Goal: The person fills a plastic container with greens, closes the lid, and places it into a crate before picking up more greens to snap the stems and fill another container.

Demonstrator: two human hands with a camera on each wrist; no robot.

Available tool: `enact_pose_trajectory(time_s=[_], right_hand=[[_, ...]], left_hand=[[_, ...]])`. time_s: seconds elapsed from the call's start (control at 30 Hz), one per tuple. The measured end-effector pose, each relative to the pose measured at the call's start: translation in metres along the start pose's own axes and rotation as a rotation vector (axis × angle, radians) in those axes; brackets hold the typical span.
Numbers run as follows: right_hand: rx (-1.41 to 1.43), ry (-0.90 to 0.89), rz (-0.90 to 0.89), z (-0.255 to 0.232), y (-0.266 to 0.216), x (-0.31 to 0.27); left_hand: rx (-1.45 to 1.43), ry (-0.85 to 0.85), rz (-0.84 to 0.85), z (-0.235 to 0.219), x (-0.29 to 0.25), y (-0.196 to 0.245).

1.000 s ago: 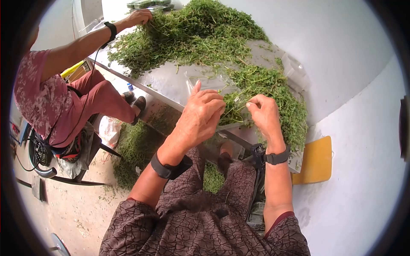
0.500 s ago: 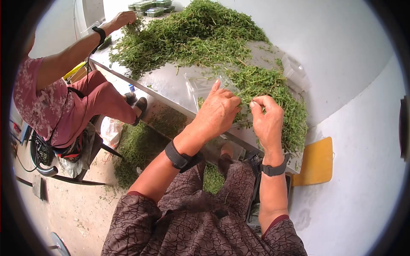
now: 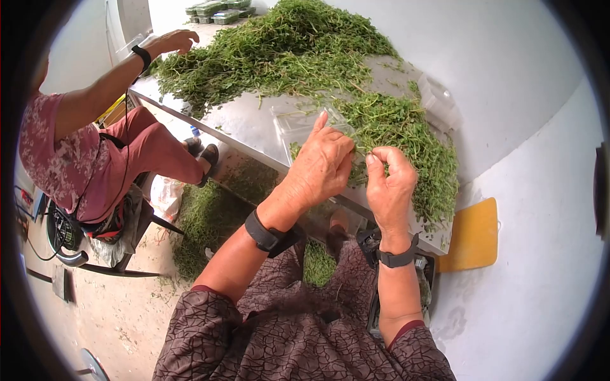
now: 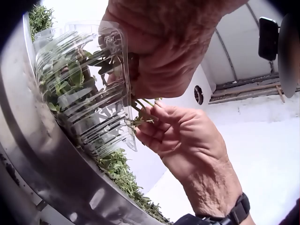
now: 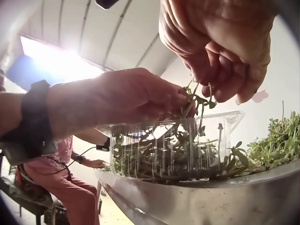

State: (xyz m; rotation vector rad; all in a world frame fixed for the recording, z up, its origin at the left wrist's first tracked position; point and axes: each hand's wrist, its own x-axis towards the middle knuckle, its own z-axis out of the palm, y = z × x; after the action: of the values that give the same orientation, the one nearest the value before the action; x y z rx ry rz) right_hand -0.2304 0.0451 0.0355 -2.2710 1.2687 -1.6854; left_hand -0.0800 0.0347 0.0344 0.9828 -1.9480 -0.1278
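My left hand (image 3: 321, 162) is over the near edge of the table with its thumb raised. It grips some leafy green sprigs (image 5: 188, 101), seen in the right wrist view. Close beside it, my right hand (image 3: 391, 184) pinches green stems (image 4: 149, 104) between thumb and forefinger, as the left wrist view shows. Right below both hands stands a clear plastic box (image 5: 225, 133) with more greens inside. The left hand hides part of the box in the head view.
A big heap of greens (image 3: 298, 38) covers the back of the table (image 3: 238, 124), trailing down its right side. Clear containers (image 3: 438, 105) stand at the right edge; filled packs (image 3: 219, 9) are stacked behind. Another person (image 3: 70, 152) sits at left. More greens (image 3: 200, 232) lie on the floor.
My left hand has moved right and my right hand now holds stems close to it. The other person's hand has left the heap and moved left.
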Motion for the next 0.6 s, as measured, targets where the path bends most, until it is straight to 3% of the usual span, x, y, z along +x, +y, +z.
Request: enact_pose_trajectory(time_s=[0.2, 0.27, 0.37, 0.47, 0.6], right_hand=[[0.15, 0.0, 0.25, 0.005, -0.012, -0.003], [0.048, 0.115, 0.092, 0.011, -0.008, -0.006], [-0.009, 0.176, 0.003, 0.004, -0.015, -0.006], [0.034, 0.248, 0.088, -0.002, -0.022, -0.002], [0.029, 0.323, -0.024, -0.004, -0.021, 0.001]], left_hand=[[-0.072, 0.061, -0.041, -0.001, 0.003, 0.004], [-0.096, 0.065, -0.061, 0.0, 0.003, 0.001], [-0.033, 0.092, -0.132, -0.003, 0.004, -0.01], [-0.063, 0.087, -0.129, -0.006, 0.002, -0.009], [-0.111, 0.145, -0.085, -0.011, -0.003, -0.007]])
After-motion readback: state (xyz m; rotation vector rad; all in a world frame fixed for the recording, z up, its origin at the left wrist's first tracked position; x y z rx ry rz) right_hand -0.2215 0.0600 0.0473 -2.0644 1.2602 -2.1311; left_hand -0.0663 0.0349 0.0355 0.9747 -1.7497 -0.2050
